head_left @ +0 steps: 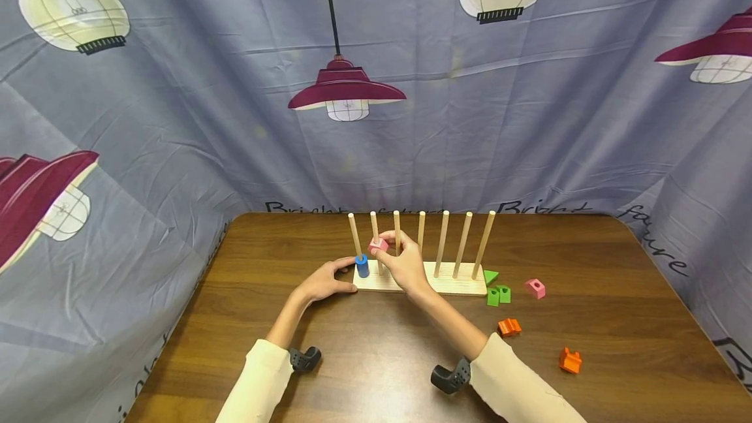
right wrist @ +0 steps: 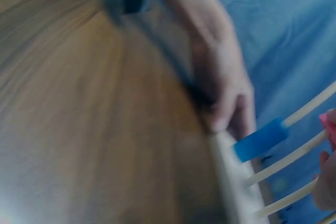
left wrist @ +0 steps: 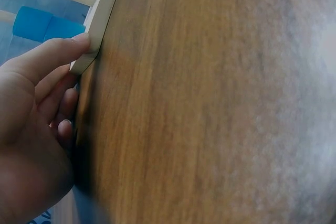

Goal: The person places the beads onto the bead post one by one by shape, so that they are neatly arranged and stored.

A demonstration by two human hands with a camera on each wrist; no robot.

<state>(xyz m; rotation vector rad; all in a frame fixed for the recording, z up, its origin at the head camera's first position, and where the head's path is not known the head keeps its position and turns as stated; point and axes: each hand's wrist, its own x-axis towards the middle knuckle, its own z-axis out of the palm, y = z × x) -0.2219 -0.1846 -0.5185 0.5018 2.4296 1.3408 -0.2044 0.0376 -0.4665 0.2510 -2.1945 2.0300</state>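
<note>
Right hand (head_left: 407, 267): grip pinches pink block (head_left: 382, 246), which sits around second peg (head_left: 373, 224) from left, partway up. Left hand (head_left: 322, 281): grip holds left end of pegboard (head_left: 449, 286), thumb at front edge. Blue cylinder (head_left: 362, 267) low on leftmost peg (head_left: 355, 235). Right side of worktop (head_left: 376, 374): green blocks (head_left: 493, 297), loose pink block (head_left: 534, 288), two orange blocks (head_left: 569, 361).

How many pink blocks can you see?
2. One pink block is in the right hand at the second peg from the left; another pink block is on the table, right of the green blocks. The hand could hide more.
</note>
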